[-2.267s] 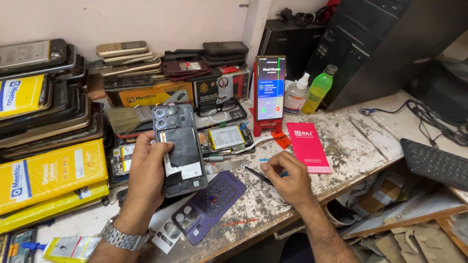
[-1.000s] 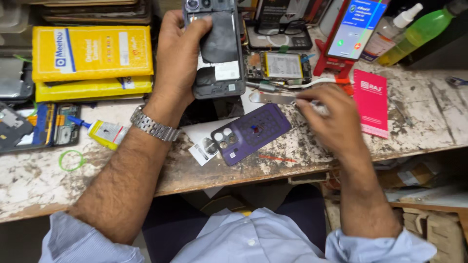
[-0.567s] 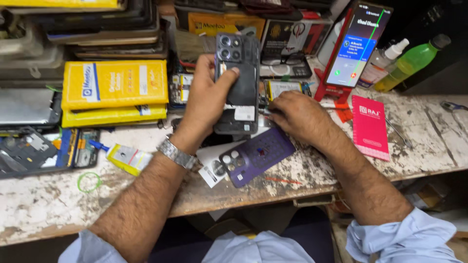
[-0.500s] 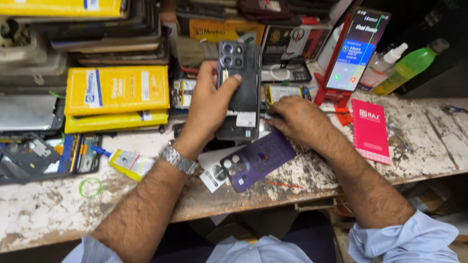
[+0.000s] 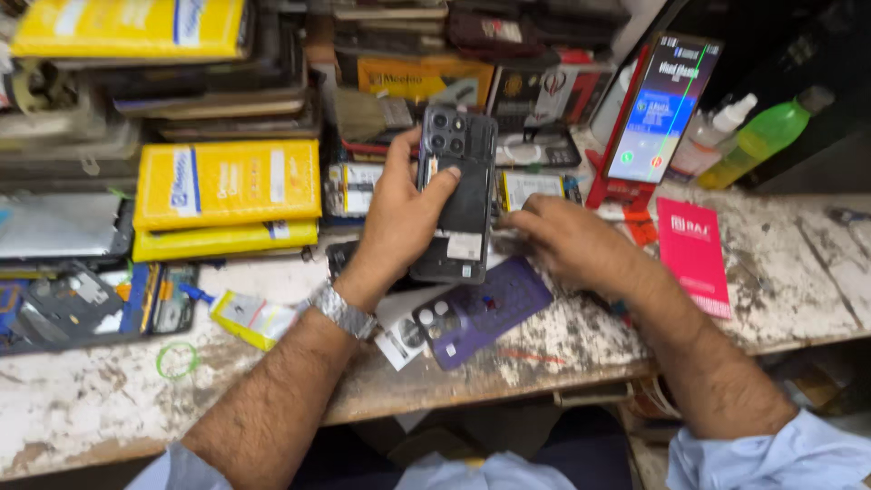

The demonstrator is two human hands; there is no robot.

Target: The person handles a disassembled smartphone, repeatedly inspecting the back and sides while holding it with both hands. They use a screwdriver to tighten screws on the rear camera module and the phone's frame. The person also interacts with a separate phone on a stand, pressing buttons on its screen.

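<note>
The left hand (image 5: pixel 399 213) has its fingers curled around an opened black phone (image 5: pixel 456 195), thumb pressed across its bare matte inner panel. The phone is a flat rectangle held above the back of the chipped, white-painted wooden bench (image 5: pixel 100 408), long axis running almost straight away from the person, camera cluster at the far end. The right hand (image 5: pixel 567 243) lies palm down just right of the phone, fingers loosely bent; whether it holds anything cannot be told. A glossy purple back cover (image 5: pixel 485 308) lies flat below the phone, beside a pink card (image 5: pixel 694 254).
</note>
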